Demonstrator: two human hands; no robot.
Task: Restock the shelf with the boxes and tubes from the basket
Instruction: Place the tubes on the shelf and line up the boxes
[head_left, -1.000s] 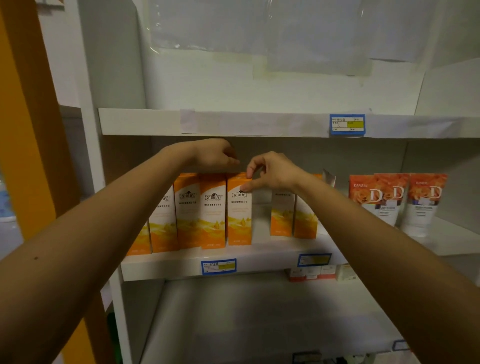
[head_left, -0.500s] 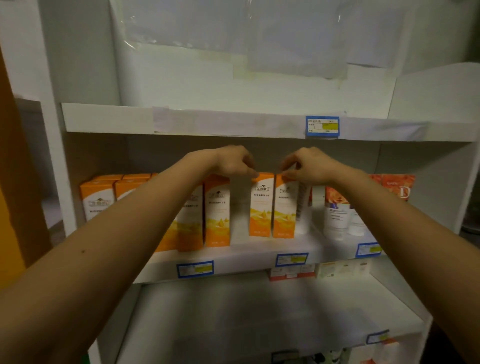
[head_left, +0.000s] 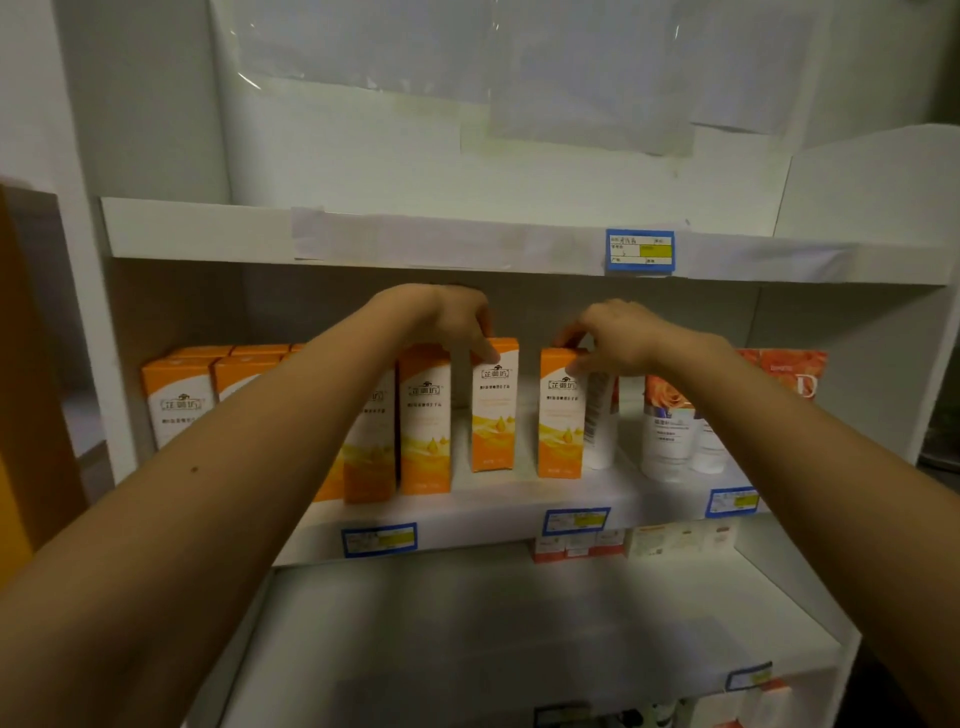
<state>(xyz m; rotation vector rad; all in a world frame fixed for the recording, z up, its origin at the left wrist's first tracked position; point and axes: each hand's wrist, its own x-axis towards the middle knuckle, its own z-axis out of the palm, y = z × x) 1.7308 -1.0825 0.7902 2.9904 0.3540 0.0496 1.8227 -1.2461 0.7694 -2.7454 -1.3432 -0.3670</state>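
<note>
At centre of the frame, left hand (head_left: 457, 317) pinching top of one orange box (head_left: 493, 405), right hand (head_left: 613, 332) gripping the next box (head_left: 560, 413), both upright on middle shelf (head_left: 493, 506), tubes (head_left: 667, 426) at right.

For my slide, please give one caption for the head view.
Left hand and right hand straighten orange boxes on the middle shelf.

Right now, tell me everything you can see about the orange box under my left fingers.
The orange box is a tall, narrow carton, apparently cardboard, orange at top and bottom with a white middle panel carrying a logo, small print and a droplet design. It stands upright on the middle shelf, with gaps between it and the matching cartons either side. The left hand touches its top front edge with its fingertips; whether that is a full grip is unclear.
</note>
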